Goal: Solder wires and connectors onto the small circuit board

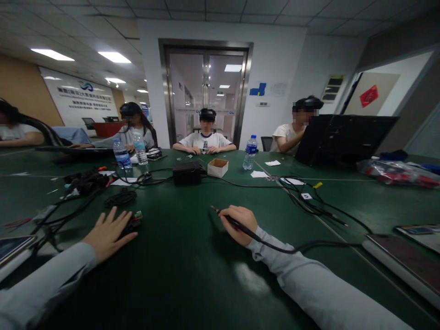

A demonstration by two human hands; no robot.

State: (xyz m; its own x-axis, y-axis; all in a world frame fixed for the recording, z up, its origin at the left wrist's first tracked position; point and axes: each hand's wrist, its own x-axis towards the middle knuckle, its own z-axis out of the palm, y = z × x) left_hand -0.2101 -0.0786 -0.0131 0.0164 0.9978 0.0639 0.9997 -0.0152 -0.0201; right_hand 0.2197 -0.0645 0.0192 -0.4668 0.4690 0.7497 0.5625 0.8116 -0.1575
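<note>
My right hand (242,220) is closed around a soldering iron (246,231), a slim dark pen-like tool. Its tip points left and away from me, just above the green tabletop (192,275). A black cable runs from its back end along my sleeve to the right. On the left, my left hand (107,234) lies with its fingers spread, pressed near the table surface. Touching or beside its fingers is a small dark part with a green circuit board (138,215); the fingers partly cover it, so whether they press on it is unclear.
Ahead stand a black box (187,173), a small open carton (217,167) and water bottles (250,153). Cables (305,206) tangle on the right, with more black wires (85,181) at left. A flat device (405,256) lies right. Several people sit around the table.
</note>
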